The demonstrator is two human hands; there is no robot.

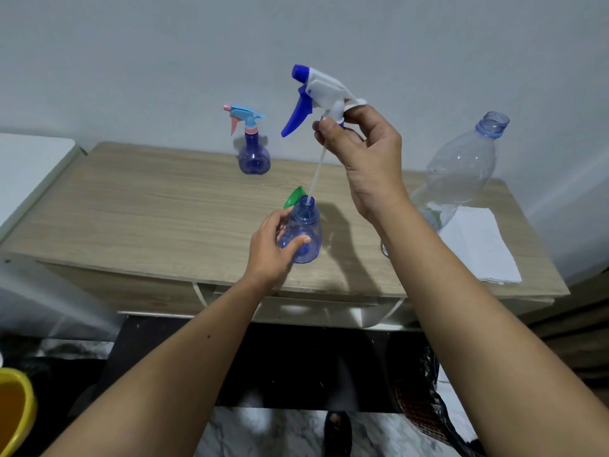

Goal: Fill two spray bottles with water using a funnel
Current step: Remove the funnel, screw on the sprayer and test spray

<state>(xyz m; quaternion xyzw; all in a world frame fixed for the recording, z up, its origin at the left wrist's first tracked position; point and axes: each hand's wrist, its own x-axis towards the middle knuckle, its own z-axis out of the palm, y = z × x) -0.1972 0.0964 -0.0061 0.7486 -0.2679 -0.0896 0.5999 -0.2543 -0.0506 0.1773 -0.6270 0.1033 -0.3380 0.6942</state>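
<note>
Left hand (270, 249) grips blue bottle (304, 230); right hand (365, 153) pinches lifted sprayer head (321, 94).

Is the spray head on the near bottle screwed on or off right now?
Off. The right hand holds the spray head above the bottle, only its tube tip inside the open neck.
</note>
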